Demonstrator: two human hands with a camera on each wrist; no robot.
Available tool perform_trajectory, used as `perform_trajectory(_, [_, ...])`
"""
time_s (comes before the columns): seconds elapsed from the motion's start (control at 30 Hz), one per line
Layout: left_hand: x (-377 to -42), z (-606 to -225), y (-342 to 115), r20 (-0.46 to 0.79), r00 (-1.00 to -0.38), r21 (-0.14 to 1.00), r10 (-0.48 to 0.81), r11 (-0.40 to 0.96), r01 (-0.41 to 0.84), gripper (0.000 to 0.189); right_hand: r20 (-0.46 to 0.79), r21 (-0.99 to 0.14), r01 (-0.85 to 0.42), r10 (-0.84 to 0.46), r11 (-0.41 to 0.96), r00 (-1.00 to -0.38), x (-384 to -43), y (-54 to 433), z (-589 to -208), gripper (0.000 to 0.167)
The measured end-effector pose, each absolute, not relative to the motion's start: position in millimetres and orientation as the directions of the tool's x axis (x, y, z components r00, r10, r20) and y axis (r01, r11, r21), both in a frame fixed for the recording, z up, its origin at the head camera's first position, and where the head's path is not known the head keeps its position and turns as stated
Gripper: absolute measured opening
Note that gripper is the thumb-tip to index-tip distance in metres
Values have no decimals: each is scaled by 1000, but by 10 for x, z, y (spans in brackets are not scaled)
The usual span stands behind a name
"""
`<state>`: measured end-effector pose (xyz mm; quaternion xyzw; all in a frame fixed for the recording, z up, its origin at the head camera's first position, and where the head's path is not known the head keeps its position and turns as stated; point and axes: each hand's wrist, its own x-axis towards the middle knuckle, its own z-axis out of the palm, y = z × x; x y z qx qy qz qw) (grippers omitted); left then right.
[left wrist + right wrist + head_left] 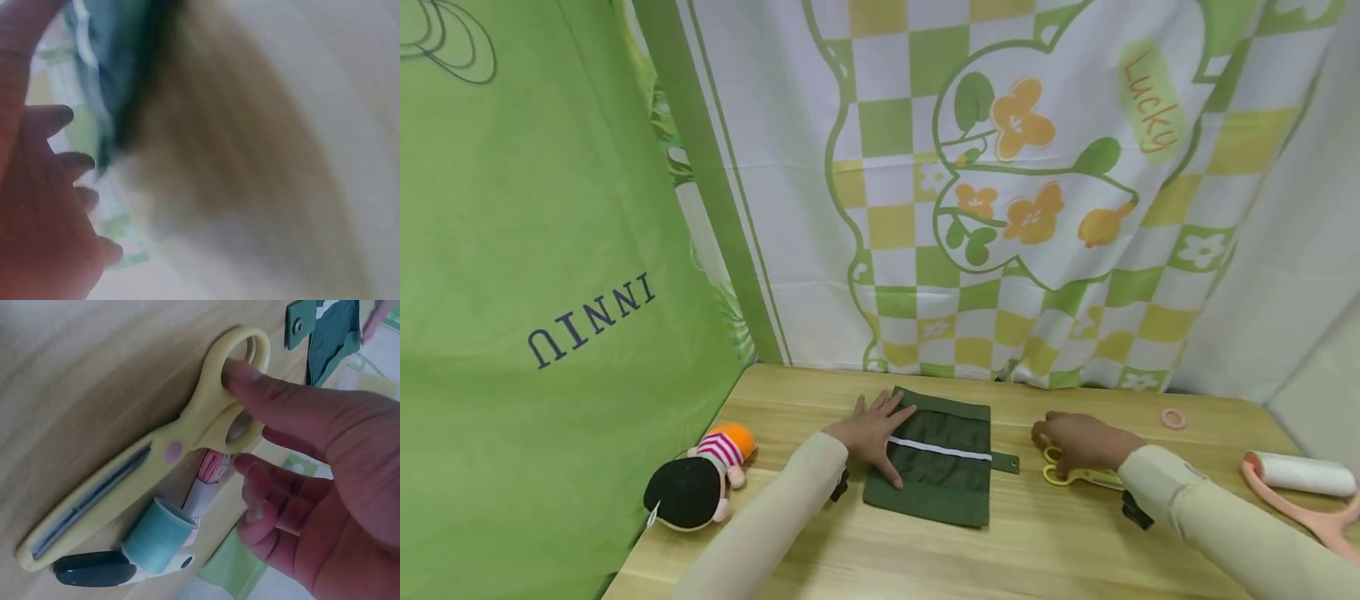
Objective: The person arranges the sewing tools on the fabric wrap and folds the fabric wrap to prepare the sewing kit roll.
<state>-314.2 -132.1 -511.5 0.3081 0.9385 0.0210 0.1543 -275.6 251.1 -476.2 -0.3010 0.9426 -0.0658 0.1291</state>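
My left hand (870, 435) rests with spread fingers on the left side of a dark green fabric roll-up pouch (951, 504). The pouch lies unfolded, with a white strip across its middle and a snap tab (1006, 463) on the right. Yellow scissors (164, 447) with a pink pivot lie at the right, loops toward the pouch. My right hand (325, 469) holds them by the handle, thumb over the loops and other fingers curled at the lower loop. Beside the blades are a teal thread spool (159, 536), a black-ended tool (94, 569) and a pink-and-white bundle (205, 481).
A doll (700, 479) with a black head and striped top lies at the left table edge. On the right are a pink ring (1173, 418), a white roll (1303, 474) and a pink curved handle (1292, 510). A patterned curtain (895, 208) hangs behind the table.
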Motion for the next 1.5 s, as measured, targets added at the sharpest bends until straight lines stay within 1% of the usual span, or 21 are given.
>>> perform_trajectory(0.1, [-3134,-5200,-1333,-281,-772,114,571,818,564,131,-227,-260,-517,-572,816,-788,-2769,2486,-4754,35])
perform_trajectory(0.2, [-3059,-5253,-1300,-268,-786,87,557,827,556,134,-248,-336,-499,-586,799,-772,-2793,2486,-4773,33])
perform_trajectory(0.27, [-3006,-5274,-1265,-245,-786,89,568,820,565,138,-248,-358,-512,-608,781,-754,-2818,2504,-4797,28])
perform_trajectory(0.33, [-2979,-5276,-1236,-210,-781,122,588,809,575,141,-239,-362,-544,-640,757,-731,-2849,2534,-4789,21])
perform_trajectory(0.43, [-3019,-5227,-1245,-176,-779,185,601,798,574,139,-222,-391,-569,-674,723,-704,-2893,2572,-4669,8])
perform_trajectory(0.5, [-3075,-5178,-1281,-177,-778,217,603,795,567,136,-228,-443,-551,-683,707,-694,-2922,2580,-4520,13])
perform_trajectory(0.57, [-3129,-5127,-1301,-209,-764,241,611,789,565,133,-227,-495,-521,-682,696,-695,-2937,2595,-4347,16])
perform_trajectory(0.6, [-3143,-5120,-1312,-235,-752,253,616,786,564,133,-233,-523,-497,-677,693,-698,-2944,2592,-4261,18])
perform_trajectory(0.67, [-3146,-5134,-1325,-280,-730,265,623,781,565,133,-226,-556,-472,-671,684,-706,-2962,2570,-4102,15])
perform_trajectory(0.73, [-3117,-5165,-1333,-302,-722,273,622,783,560,135,-176,-589,-461,-663,663,-728,-2993,2503,-3965,13])
perform_trajectory(0.83, [-3070,-5205,-1349,-295,-741,250,604,797,550,137,-49,-645,-442,-610,624,-791,-3088,2299,-3833,14])
perform_trajectory(0.9, [-3044,-5190,-1349,-292,-755,239,587,809,536,139,23,-697,-398,-536,596,-844,-3165,2116,-3807,14])
perform_trajectory(1.0, [-3017,-5136,-1334,-310,-762,224,568,823,523,142,72,-780,-310,-415,543,-907,-3268,1816,-3884,17])
perform_trajectory(1.07, [-2991,-5117,-1361,-324,-765,211,556,831,515,144,74,-828,-267,-376,493,-924,-3340,1565,-4022,19])
perform_trajectory(1.13, [-2972,-5116,-1380,-329,-765,200,554,832,517,145,61,-857,-241,-374,456,-925,-3395,1339,-4188,19])
perform_trajectory(1.27, [-2959,-5140,-1414,-321,-760,220,565,825,521,145,11,-879,-204,-407,432,-913,-3475,976,-4477,16])
perform_trajectory(1.5, [-2986,-5143,-1500,-317,-776,206,545,838,505,145,-89,-881,-137,-444,452,-892,-3619,622,-4763,17])
